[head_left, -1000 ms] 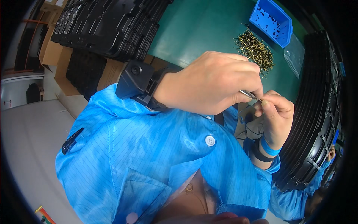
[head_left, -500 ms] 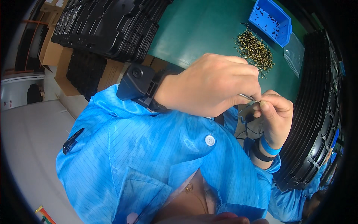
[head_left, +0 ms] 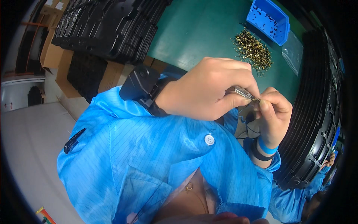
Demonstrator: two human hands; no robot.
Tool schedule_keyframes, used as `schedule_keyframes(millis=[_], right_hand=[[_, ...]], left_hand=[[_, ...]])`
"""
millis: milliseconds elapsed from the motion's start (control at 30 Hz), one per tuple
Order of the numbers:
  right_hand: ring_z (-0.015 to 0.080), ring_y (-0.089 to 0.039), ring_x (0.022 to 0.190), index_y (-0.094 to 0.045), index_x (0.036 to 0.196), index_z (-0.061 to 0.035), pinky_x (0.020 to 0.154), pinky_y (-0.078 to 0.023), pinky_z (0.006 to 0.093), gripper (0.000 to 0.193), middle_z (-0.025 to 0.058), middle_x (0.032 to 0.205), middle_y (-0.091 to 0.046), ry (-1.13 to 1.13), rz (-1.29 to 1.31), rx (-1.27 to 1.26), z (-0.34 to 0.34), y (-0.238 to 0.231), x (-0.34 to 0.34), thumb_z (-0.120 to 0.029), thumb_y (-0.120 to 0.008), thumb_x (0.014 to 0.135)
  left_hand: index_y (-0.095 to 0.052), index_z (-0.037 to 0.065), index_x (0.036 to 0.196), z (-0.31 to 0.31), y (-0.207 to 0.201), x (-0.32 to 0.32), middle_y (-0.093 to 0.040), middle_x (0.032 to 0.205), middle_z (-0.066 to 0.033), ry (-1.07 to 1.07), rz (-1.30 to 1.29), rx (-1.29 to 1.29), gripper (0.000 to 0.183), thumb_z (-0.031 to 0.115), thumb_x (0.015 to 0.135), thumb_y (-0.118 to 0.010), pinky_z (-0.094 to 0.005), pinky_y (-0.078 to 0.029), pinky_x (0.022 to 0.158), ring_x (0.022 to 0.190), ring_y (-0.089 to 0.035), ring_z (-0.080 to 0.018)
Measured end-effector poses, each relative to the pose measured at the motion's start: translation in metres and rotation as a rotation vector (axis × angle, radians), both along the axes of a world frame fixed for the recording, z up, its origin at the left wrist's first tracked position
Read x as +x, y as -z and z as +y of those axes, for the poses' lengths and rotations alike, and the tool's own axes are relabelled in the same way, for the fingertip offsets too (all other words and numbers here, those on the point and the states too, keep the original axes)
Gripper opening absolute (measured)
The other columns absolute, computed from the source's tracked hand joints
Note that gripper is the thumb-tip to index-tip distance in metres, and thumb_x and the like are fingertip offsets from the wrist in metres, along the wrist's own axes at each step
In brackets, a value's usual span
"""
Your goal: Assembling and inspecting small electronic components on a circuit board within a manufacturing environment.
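Observation:
My left hand (head_left: 207, 87), with a black device strapped to its wrist, is closed around a slim silver metal tool (head_left: 242, 92); its exact kind is partly hidden by the fingers. The tool's tip points at my right hand (head_left: 274, 110), which wears a blue band and a black band. Thumb and forefinger of that hand pinch a tiny brass-coloured part (head_left: 256, 99) against the tip. Beyond the hands, a heap of small gold and black parts (head_left: 253, 50) lies on the green tabletop (head_left: 197, 30).
A blue bin (head_left: 269, 22) with scattered small black pieces stands at the far right, beside a clear plastic bag (head_left: 292, 56). Stacked black trays rise at left (head_left: 108, 30) and right (head_left: 311, 112). Cardboard boxes (head_left: 61, 71) sit at left. Another person's blue sleeve (head_left: 287, 201) shows lower right.
My left hand has turned and its fingers have shifted, so more of the silver tool shows. My right hand stays pinched at the tip, moved slightly left.

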State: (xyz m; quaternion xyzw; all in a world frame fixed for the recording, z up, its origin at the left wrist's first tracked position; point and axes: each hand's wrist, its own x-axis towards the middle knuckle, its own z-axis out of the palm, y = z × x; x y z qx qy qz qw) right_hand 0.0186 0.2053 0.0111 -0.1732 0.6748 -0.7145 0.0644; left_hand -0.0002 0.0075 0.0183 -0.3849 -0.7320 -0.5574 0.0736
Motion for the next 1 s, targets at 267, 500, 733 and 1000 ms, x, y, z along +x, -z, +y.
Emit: schedule_keyframes(millis=[267, 500, 733, 1000], right_hand=[[0.0129, -0.051, 0.071, -0.056, 0.094, 0.0039, 0.064, -0.04, 0.0224, 0.025, 0.0086, 0.08, -0.055, 0.322, 0.403, 0.051, -0.016, 0.024, 0.009, 0.003, -0.064, 0.07], [0.0125, -0.051, 0.071, -0.053, 0.095, 0.0031, 0.064, -0.041, 0.0226, 0.028, 0.0089, 0.082, -0.057, 0.326, 0.352, -0.03, -0.019, 0.027, 0.015, 0.006, -0.065, 0.07], [0.0122, -0.051, 0.069, -0.053, 0.095, 0.0027, 0.062, -0.04, 0.0221, 0.025, 0.0103, 0.083, -0.057, 0.301, 0.383, -0.012, -0.018, 0.03, 0.015, 0.006, -0.063, 0.072], [0.0185, -0.053, 0.069, -0.056, 0.09, 0.0013, 0.063, -0.043, 0.0272, 0.022, 0.0118, 0.08, -0.057, 0.405, 0.576, 0.186, -0.021, 0.029, 0.013, 0.003, -0.065, 0.069]], left_hand=[[-0.06, 0.001, 0.094, 0.004, -0.002, 0.005, -0.059, 0.086, -0.0066, 0.046, -0.541, 0.115, 0.021, 0.005, 0.074, -0.062, -0.0238, -0.043, 0.07, 0.08, -0.056, -0.0126], [-0.06, 0.0, 0.099, 0.003, 0.001, 0.002, -0.058, 0.086, -0.0051, 0.114, -0.562, 0.14, 0.025, 0.005, 0.075, -0.061, -0.023, -0.042, 0.069, 0.08, -0.055, -0.0113], [-0.06, 0.001, 0.098, 0.001, 0.001, 0.002, -0.056, 0.081, -0.0036, 0.141, -0.598, 0.059, 0.024, 0.006, 0.075, -0.06, -0.023, -0.041, 0.066, 0.076, -0.053, -0.01], [-0.059, 0.001, 0.096, 0.002, 0.001, 0.004, -0.055, 0.085, -0.0042, 0.138, -0.687, 0.117, 0.021, 0.007, 0.076, -0.059, -0.0232, -0.041, 0.071, 0.08, -0.053, -0.0107]])
